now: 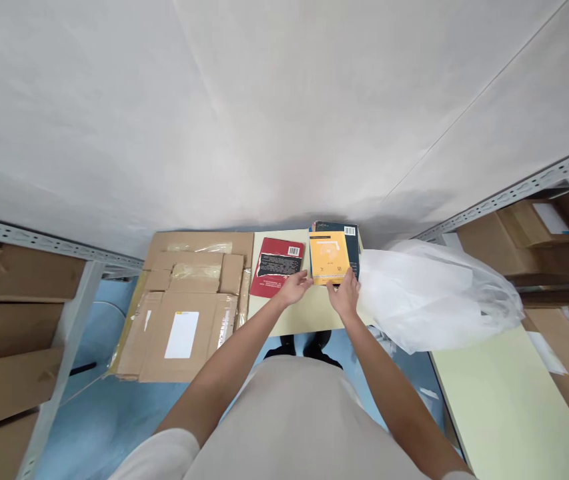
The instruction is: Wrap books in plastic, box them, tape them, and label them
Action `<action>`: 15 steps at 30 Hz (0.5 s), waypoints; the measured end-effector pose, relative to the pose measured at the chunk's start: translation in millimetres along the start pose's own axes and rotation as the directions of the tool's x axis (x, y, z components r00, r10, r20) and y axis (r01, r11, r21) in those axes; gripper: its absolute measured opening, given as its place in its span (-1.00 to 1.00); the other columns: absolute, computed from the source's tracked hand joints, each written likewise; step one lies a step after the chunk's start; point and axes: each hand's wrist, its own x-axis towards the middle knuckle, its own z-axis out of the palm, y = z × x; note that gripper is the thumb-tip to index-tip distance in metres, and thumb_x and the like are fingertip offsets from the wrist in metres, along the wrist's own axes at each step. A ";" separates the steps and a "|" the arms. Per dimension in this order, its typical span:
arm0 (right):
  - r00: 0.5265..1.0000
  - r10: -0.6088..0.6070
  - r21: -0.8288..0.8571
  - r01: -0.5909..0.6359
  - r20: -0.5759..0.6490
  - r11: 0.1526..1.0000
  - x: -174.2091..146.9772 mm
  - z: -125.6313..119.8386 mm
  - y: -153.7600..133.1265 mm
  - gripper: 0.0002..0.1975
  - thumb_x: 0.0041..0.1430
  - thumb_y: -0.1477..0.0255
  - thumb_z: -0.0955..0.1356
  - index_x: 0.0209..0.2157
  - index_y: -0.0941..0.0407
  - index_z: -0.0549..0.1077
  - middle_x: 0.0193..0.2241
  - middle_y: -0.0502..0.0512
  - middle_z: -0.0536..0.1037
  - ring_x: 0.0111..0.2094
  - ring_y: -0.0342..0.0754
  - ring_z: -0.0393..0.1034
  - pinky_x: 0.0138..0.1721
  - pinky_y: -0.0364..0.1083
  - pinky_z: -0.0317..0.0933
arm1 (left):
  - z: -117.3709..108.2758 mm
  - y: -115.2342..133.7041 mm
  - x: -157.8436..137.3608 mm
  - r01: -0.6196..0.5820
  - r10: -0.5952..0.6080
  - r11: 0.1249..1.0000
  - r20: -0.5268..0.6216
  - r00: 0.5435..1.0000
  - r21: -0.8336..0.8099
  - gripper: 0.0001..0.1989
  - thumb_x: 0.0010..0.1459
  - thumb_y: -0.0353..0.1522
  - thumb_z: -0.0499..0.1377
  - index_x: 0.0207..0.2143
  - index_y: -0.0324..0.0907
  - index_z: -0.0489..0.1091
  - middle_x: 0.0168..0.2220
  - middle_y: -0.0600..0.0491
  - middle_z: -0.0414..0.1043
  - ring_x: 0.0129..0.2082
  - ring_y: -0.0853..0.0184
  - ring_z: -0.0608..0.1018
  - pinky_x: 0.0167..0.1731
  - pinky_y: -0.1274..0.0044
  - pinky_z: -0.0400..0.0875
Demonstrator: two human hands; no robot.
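Note:
A yellow book [328, 259] lies on top of a dark blue book [353, 250], with Chinese characters on its cover. My right hand [345, 293] grips the yellow book at its lower right corner, thumb along the near edge and fingers at the right side. To the left, a red book [267, 267] with a black panel and a barcode lies on the pale table [291, 323]. Over that book's lower right corner is my left hand [295, 288], its fingers apart and nothing visible in it; whether it touches the cover I cannot tell.
Flattened cardboard boxes [159, 340] are piled on the left. A white translucent plastic bag [424, 293] bulges on the right, near another pale tabletop [509, 393]. Metal shelves with cartons [19, 273] flank both sides, and a grey wall [284, 120] closes off the back.

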 end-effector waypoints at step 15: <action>0.975 0.062 0.628 -0.185 0.213 0.756 -25.9 -72.2 3.4 -0.48 0.03 0.33 0.27 0.07 0.11 0.36 -0.03 0.16 0.51 -0.20 -0.01 0.47 -0.26 -0.03 0.39 | -13.4 45.5 -33.9 -0.165 0.220 0.854 -0.056 0.974 0.493 -0.54 0.13 -0.25 0.14 0.08 -0.22 0.32 0.12 -0.18 0.32 0.15 0.06 0.32 0.14 0.26 0.16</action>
